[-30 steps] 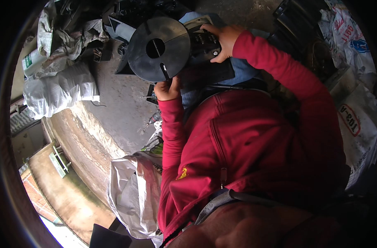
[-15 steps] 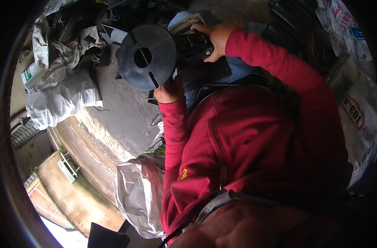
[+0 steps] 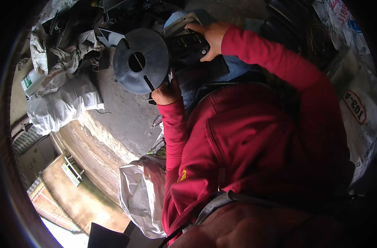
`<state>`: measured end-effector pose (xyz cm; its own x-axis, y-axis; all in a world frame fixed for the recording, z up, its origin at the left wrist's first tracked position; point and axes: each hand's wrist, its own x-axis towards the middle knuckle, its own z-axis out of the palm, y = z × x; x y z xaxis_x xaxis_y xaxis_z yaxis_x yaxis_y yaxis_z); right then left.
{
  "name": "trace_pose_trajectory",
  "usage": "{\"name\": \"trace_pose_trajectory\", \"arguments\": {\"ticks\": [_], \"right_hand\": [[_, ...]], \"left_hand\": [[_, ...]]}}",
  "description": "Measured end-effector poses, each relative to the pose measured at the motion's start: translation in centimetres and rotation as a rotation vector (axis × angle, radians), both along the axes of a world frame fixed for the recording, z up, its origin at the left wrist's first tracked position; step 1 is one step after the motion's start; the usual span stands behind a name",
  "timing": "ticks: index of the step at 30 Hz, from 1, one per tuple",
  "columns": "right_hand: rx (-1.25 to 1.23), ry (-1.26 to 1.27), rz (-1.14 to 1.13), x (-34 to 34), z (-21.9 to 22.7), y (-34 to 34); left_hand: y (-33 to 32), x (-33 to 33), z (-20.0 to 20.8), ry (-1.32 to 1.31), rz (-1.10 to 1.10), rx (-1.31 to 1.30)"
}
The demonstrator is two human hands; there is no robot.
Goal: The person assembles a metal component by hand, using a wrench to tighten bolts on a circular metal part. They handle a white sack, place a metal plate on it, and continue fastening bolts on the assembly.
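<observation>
A dark grey disc [image 3: 153,51], round like a spool flange, has a hole in its middle and two slots cut in from its rim. Its flat face is turned up toward me. My left hand [image 3: 167,91] is at its lower right edge, fingers curled up against it and partly hidden behind it. To the right of the disc lies a black block-shaped part [image 3: 186,44] with bolts on top. Around this part's right end my right hand [image 3: 212,38] is closed, thumb near a shiny bolt. Whether disc and block are joined I cannot tell.
White sacks [image 3: 66,101] lie at the left, beside a white container [image 3: 31,82]. Another white sack [image 3: 142,194] stands near my left forearm. A drill-like tool [image 3: 157,120] is on the concrete floor [image 3: 118,124]. Large sacks [image 3: 356,111] line the right side.
The disc, the block and both hands have shifted slightly left in the picture; the disc also sits a little lower. Both hands keep the same grip.
</observation>
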<state>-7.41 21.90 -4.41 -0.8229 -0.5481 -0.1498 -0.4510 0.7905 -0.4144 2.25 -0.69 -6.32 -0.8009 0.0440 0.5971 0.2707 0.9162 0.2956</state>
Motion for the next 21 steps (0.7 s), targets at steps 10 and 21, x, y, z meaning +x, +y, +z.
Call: {"name": "trace_pose_trajectory", "arguments": {"ticks": [10,21], "right_hand": [[-0.623,0.461,0.005,5.2,2.7,2.0],[-0.367,0.482,-0.131,6.5,-2.3,-7.3]], "left_hand": [[-0.2,0.3,0.3,-0.135,0.017,0.121],[-0.5,0.1,0.4,-0.2,-0.049,0.251]]}}
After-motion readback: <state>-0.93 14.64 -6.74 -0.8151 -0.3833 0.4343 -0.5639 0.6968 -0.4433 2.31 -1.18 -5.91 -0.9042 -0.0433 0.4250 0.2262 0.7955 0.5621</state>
